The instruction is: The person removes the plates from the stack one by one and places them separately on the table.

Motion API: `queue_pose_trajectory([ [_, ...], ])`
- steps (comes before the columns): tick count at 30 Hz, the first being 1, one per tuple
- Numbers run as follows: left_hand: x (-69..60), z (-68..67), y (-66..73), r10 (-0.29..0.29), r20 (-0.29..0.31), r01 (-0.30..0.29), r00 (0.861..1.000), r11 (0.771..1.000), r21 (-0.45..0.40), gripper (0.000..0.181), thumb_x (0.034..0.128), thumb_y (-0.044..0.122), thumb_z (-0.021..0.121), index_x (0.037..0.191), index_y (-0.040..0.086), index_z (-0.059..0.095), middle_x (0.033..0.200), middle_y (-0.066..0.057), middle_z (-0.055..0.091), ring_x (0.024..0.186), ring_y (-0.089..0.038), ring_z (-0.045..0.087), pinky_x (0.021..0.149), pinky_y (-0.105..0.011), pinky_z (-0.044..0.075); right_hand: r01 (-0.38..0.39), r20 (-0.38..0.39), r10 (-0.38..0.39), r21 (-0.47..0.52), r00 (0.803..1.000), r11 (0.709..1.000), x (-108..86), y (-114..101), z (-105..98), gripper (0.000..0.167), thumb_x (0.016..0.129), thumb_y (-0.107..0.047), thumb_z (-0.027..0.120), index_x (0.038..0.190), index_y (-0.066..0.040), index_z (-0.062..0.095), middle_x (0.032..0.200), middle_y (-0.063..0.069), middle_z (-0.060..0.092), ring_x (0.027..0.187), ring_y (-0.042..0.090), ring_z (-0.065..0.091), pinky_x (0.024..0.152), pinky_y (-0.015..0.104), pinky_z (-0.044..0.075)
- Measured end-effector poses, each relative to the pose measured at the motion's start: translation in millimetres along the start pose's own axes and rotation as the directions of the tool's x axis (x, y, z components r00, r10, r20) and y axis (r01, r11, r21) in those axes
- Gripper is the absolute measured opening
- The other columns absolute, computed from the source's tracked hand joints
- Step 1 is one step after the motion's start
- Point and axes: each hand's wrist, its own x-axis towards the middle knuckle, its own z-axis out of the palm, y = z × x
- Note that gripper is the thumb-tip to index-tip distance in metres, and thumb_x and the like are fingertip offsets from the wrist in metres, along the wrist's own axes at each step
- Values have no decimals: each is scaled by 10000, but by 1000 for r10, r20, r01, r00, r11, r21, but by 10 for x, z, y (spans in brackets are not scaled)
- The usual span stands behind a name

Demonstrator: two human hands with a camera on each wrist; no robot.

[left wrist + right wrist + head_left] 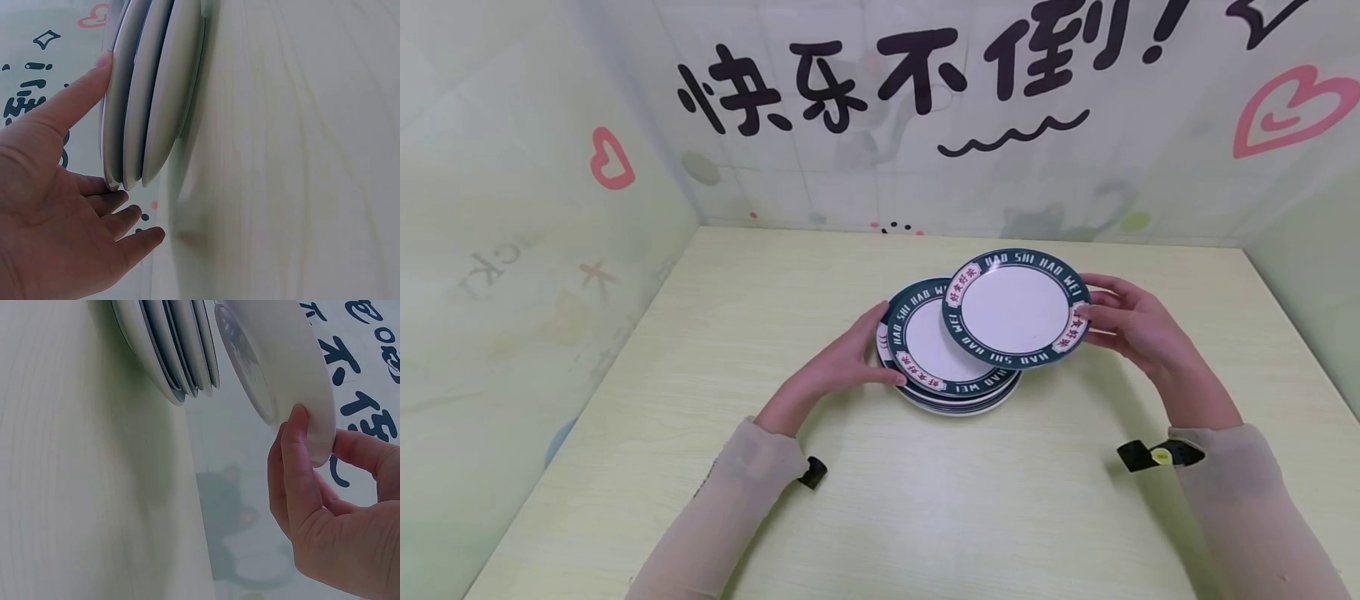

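A white plate [1015, 308] with a dark green lettered rim is held raised and slightly tilted by my right hand [1138, 325], over the right part of a plate stack. The thumb lies on its rim, the fingers underneath. In the right wrist view the plate's pale underside [284, 362] shows, apart from the stack. Several similar plates make up the stack [925, 333], the upper ones unevenly set. My left hand [846, 358] touches the stack's left edge with thumb and fingertips, fingers mostly extended. The left wrist view shows the stacked plates' edges [134, 125] beside this hand [69, 187].
The stack stands on a pale wood-grain table [925, 508]. A printed wall [865, 183] with large black characters rises behind the table, and side panels [550, 275] border it. Black wrist straps [1157, 456] show at both sleeves.
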Motion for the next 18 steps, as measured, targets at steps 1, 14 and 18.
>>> queue_pose_trajectory([
  [1,-1,1,0,-1,0,1,1000,1000,-1,1199,771,319,864,1616,123,37,1699,-66,43,1575,-254,39,1292,-432,108,2,0,-2,4,1000,1000,1,0,-3,397,948,-63,655,1282,-232,522,963,-96,717,803,82,717,719,213,623],
  [14,-6,-3,7,-11,-1,11,1000,1000,28,1202,767,353,863,1618,143,40,1700,-58,54,1575,-255,55,1289,-439,132,-8,-41,9,27,999,1000,27,-16,-39,422,930,-83,686,1284,-238,516,950,-110,735,795,81,723,706,210,622],
  [18,-1,-1,2,-11,-1,11,1000,1000,28,1198,769,351,862,1618,140,44,1700,-60,57,1575,-259,58,1289,-444,136,-12,-60,14,35,998,999,43,-21,-47,451,924,-90,695,1309,-229,505,947,-120,739,791,74,719,699,205,620],
])
